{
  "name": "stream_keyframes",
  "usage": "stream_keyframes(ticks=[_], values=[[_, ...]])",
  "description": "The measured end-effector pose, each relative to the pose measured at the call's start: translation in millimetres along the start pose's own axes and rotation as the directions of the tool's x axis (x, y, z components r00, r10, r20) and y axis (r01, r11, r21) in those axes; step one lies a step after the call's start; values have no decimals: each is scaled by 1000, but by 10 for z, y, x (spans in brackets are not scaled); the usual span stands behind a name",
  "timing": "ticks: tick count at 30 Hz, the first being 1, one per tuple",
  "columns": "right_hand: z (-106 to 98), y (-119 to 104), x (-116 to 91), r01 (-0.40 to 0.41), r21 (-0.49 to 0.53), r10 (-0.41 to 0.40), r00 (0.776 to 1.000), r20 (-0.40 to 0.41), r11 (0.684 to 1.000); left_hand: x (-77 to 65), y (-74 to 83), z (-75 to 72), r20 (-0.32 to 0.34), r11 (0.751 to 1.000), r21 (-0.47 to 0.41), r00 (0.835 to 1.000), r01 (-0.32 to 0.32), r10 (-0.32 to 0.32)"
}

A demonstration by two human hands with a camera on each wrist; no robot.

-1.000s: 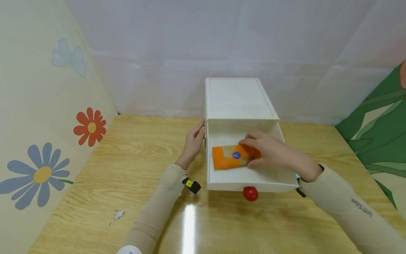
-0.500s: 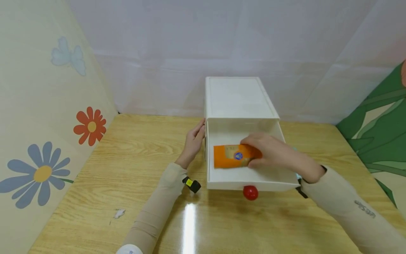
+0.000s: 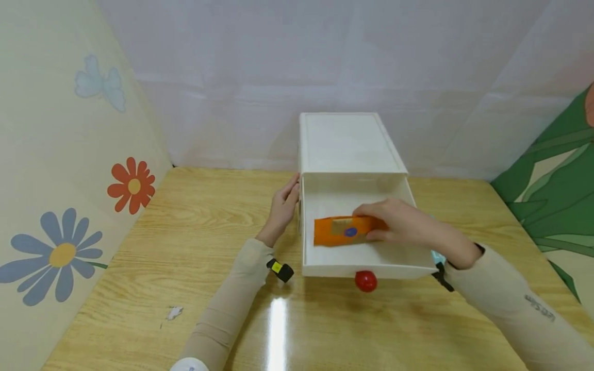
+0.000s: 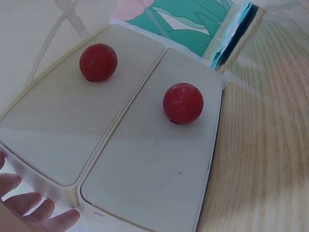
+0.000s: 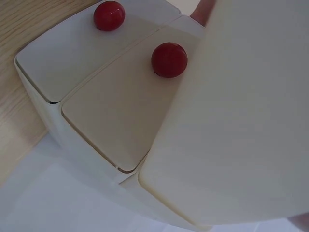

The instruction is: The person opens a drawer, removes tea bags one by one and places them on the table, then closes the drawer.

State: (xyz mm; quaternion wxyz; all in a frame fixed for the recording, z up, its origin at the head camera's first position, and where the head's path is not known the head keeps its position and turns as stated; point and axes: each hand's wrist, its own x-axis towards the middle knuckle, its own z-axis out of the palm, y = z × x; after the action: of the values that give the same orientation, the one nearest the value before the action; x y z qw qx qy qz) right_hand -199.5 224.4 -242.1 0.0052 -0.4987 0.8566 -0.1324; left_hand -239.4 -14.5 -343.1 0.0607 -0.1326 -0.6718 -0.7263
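The right hand (image 3: 399, 221) pinches the right end of an orange packet (image 3: 327, 234), thumb at the near edge and fingers at the far one. The packet is inside the pulled-out drawer (image 3: 334, 270) of a white cabinet (image 3: 348, 143), its free end close to the drawer's left wall and a blue mark (image 3: 350, 232) on its face; whether it lies on the drawer floor or is held just above it, I can't quite tell. The left hand (image 3: 281, 206) rests against the cabinet's left side, fingers extended and holding nothing – in the left wrist view the fingertips show along the cabinet's edge. A red knob (image 3: 366, 281) sits on the front of the pulled-out drawer. Below it are two closed drawer fronts (image 4: 149, 159), each with a round red knob of its own – the left wrist view has both plainly. The cabinet stands on a wood-grain table (image 3: 223, 206), in front of a pale cloth (image 3: 325, 51). To the left, a cream panel (image 3: 32, 154) carries a red flower (image 3: 134, 185) and a blue one (image 3: 62, 255); to the right is a panel of green leaves (image 3: 557, 201)
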Motion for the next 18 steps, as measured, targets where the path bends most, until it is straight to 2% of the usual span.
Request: stream_keyframes(ticks=[7, 10, 13, 18], values=[[-12, -39, -28, 5, -5, -5, 1000, -23, 1000, 73, -228, -28, -9, 1000, 6, 1000, 18, -18], [-21, -65, -43, -4, -9, 4, 999, -52, 1000, 79, -258, -28, -17, 1000, 13, 1000, 18, -18], [-30, -80, -57, 3, -15, -4, 996, -87, 1000, 71, -232, -29, -17, 1000, 3, 1000, 22, -22], [-56, -88, -90, 56, -38, -61, 986, -157, 998, 8, -45, -15, 1, 1000, 8, 1000, 17, -17]])
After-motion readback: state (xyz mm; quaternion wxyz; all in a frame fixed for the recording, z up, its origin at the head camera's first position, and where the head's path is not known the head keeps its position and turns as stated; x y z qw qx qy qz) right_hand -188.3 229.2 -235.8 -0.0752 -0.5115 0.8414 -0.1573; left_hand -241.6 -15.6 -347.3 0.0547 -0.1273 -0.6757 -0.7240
